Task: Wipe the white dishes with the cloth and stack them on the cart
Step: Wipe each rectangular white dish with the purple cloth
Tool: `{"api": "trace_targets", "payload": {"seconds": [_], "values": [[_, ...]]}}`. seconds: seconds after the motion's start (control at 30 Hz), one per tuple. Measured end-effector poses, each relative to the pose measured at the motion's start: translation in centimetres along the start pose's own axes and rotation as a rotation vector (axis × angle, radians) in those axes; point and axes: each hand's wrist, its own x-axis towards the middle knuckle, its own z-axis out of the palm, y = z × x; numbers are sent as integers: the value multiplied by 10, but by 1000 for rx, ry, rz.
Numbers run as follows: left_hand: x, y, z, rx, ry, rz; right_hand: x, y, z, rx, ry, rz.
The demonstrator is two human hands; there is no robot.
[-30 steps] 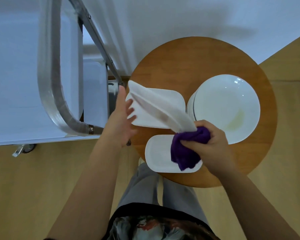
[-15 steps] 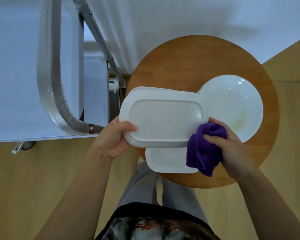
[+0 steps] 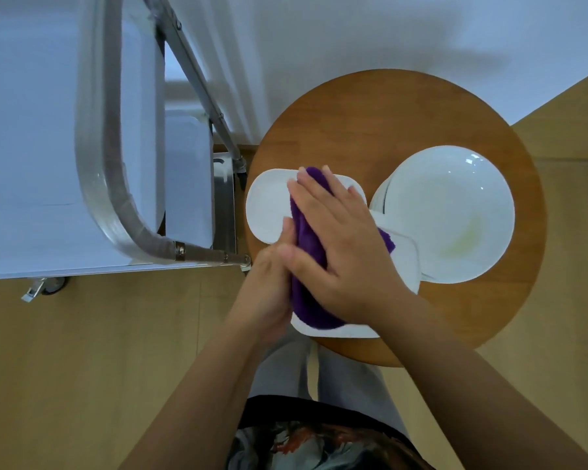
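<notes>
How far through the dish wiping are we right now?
Early. In hand: the right hand presses the purple cloth on a rectangular dish that the left hand steadies. Left: another rectangular dish and the round plates on the table. No stacked dishes clearly visible on the cart.

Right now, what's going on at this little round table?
A person is wiping a white rectangular dish. The right hand presses a purple cloth flat onto it, while the left hand steadies the dish's near edge. A stack of round white plates waits on the wooden table, beside the metal cart.
</notes>
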Motion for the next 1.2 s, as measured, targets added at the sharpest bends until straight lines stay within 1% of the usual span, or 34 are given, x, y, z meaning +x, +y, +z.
{"api": "trace_targets", "payload": {"seconds": [0.07, 0.13, 0.23, 0.33, 0.43, 0.53, 0.6, 0.67, 0.7, 0.77, 0.83, 0.9, 0.97, 1.0, 1.07, 1.13, 1.2], "values": [[-5, -4, 1, 45, 47, 41, 13, 7, -3, 16, 21, 9], [-7, 0, -1, 35, 64, 75, 18, 23, -7, 54, 69, 52], [-8, 12, -8, 19, 84, 134, 9, 54, -12, 104, 142, 232], [-6, 16, -15, -10, 67, 113, -9, 66, -5, 133, 176, 326], [-6, 13, -20, -98, 91, 100, -20, 67, 2, 153, 228, 434], [-5, 8, -17, -221, 211, 90, -28, 55, 17, 178, 285, 592], [-1, 6, -6, -288, 260, 60, -32, 36, 34, 163, 323, 677], [2, 4, 4, -362, 279, 2, -33, 11, 48, 178, 391, 648], [2, 4, 7, -391, 277, -47, -34, -1, 53, 166, 431, 576], [0, 3, 7, -434, 242, -103, -34, -17, 60, 81, 474, 361], [-3, 4, 2, -467, 214, -92, -38, -18, 61, 35, 465, 154], [-4, 5, -2, -499, 197, -100, -45, -7, 58, 21, 426, -31], [-4, 6, -3, -495, 158, -93, -55, 10, 53, -50, 413, -159], [-5, 5, -3, -477, 140, -60, -58, 20, 51, -82, 433, -182], [-8, 1, -7, -424, 127, 23, -65, 38, 44, -96, 498, -141], [-13, -4, -15, -350, 125, 75, -75, 53, 37, -55, 532, -45], [-21, -10, -24, -250, 123, 106, -87, 65, 27, 61, 506, 85]]}}
